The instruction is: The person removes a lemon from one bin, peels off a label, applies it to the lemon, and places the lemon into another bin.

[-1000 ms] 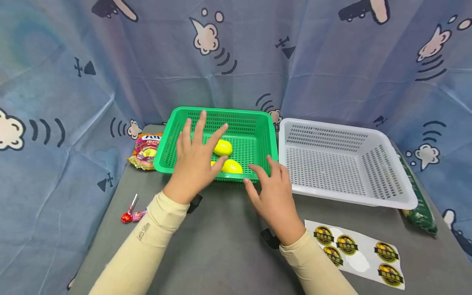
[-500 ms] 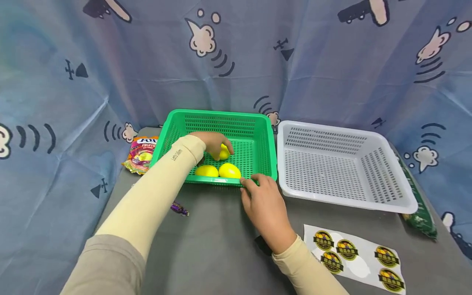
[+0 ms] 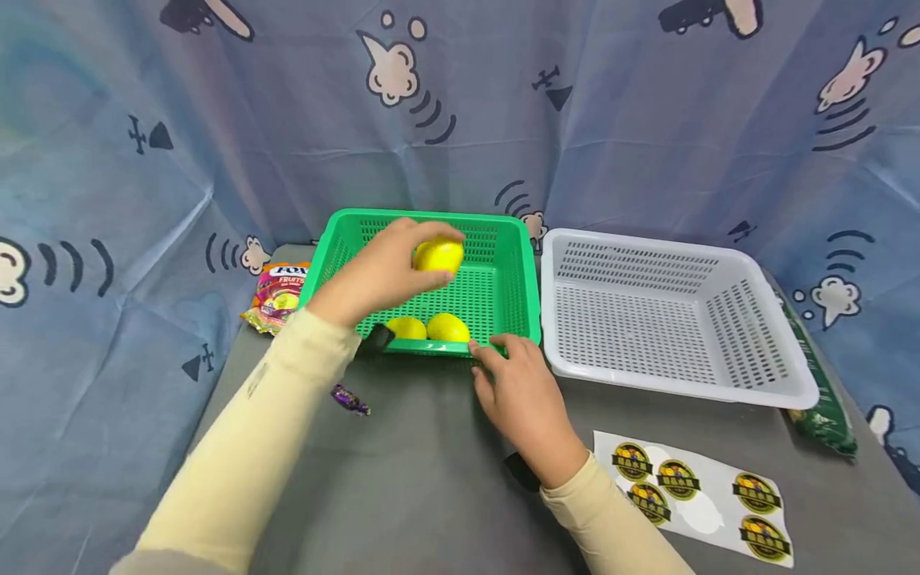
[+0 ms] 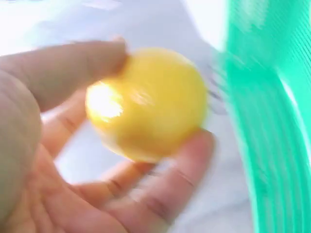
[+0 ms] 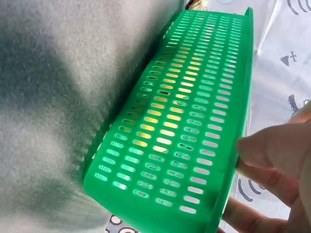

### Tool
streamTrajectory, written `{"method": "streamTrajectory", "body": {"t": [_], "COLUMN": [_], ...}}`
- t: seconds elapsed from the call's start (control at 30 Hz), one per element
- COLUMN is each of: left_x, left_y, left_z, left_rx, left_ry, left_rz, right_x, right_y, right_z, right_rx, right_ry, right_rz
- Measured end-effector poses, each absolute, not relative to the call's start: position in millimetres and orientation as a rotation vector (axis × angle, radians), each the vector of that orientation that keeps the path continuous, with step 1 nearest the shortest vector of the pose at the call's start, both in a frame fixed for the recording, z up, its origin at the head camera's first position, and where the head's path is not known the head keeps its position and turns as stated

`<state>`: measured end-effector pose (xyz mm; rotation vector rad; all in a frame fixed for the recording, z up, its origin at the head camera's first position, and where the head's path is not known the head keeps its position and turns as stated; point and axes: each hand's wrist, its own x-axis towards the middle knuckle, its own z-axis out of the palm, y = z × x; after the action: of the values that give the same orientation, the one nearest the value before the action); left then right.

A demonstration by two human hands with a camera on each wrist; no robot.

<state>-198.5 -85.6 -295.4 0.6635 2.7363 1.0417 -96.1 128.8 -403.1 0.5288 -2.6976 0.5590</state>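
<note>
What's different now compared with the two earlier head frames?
The left hand, open over the green basket at first and then reaching in, now grips a yellow fruit and has raised it. The right hand has settled on the basket's front rim. Two other yellow fruits, the white basket and sticker sheet stayed put.

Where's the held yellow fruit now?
In the head view, the held yellow fruit is gripped by the left hand, over the green basket, left of the white basket.
</note>
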Motion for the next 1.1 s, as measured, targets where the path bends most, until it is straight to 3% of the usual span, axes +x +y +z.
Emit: {"method": "streamTrajectory", "body": {"t": [0.07, 0.17, 0.3, 0.47, 0.57, 0.7, 0.87, 1.1], "left_x": [-149.6, -84.6, -40.1, -36.2, -36.1, -28.2, -26.0, -39.3], "left_y": [-90.6, -87.8, -67.3, -46.5, -38.2, -5.8, 71.0, 147.9], "left_z": [-296.5, -329.0, -395.5, -440.6, -438.4, -432.2, -442.0, -461.1], "left_rx": [0.6, 0.469, 0.278, 0.187, 0.227, 0.474, 0.853, 0.817], "left_ry": [2.755, 2.794, 2.844, 2.861, 2.983, 3.187, 3.033, 3.008], "left_rz": [1.218, 1.366, 1.332, 1.17, 1.013, 0.873, 0.84, 0.583], "right_x": [-96.7, -96.0, -95.2, -101.3, -105.8, -95.5, -44.4, 15.4], "right_y": [129.6, 133.0, 137.4, 142.7, 148.1, 170.4, 228.2, 292.3], "right_z": [-403.0, -402.9, -402.2, -392.1, -381.9, -373.6, -372.2, -409.1], "right_rx": [0.549, 0.567, 0.601, 0.649, 0.69, 0.682, 0.321, -0.265], "right_ry": [-2.695, -2.699, -2.72, -2.812, -2.893, -2.87, -2.762, -3.019], "right_rz": [0.565, 0.549, 0.516, 0.488, 0.537, 0.742, 0.921, 0.877]}}
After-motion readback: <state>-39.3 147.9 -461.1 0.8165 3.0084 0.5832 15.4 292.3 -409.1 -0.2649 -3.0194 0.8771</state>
